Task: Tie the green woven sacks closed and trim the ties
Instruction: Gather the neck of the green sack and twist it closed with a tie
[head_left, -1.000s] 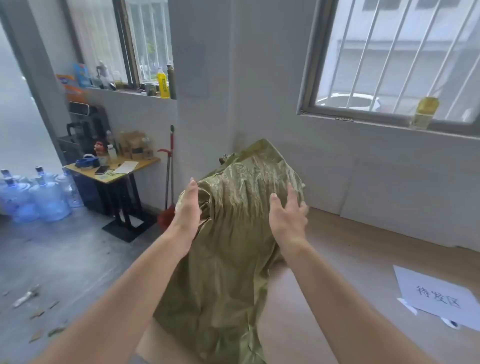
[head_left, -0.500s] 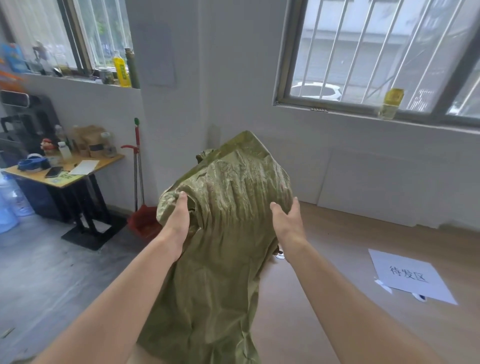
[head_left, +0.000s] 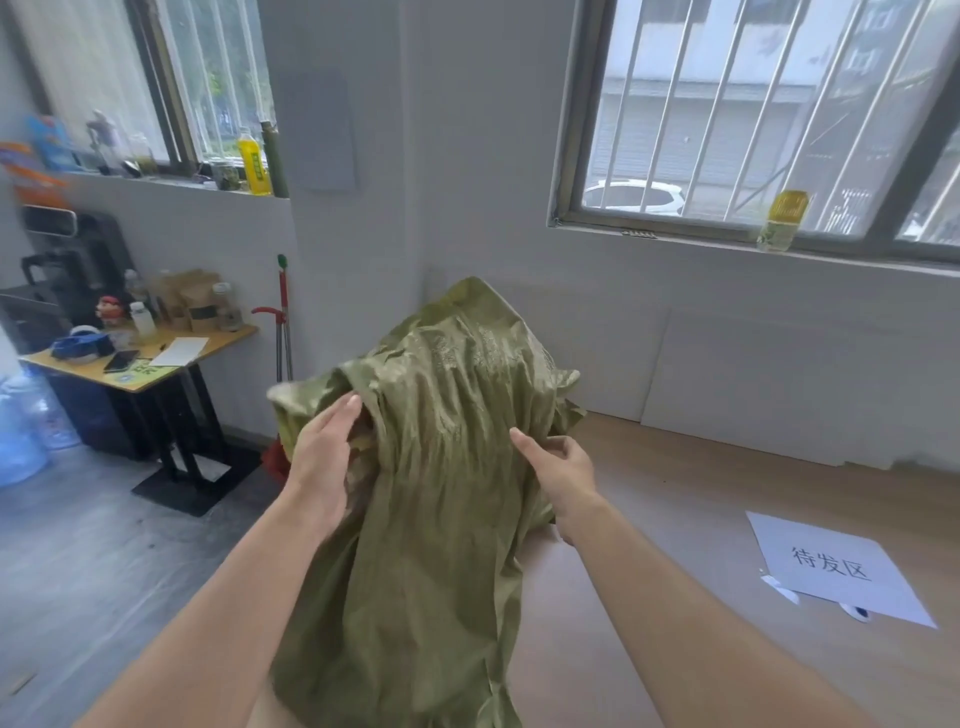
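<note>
Head view: the green woven sack (head_left: 447, 519) sits between your hands and looks limp, light, slippery; left hand (head_left: 322, 457) presses flat-fingered, right hand (head_left: 566, 467) pinches a fold. Gather cloth just above both

olive-green woven sack (head_left: 447, 467), yellow bottle (head_left: 254, 163), white paper sign (head_left: 831, 569)

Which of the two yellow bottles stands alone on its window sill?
The yellow bottle on the right window's sill; the other bottle stands among jars on the left sill.
</note>
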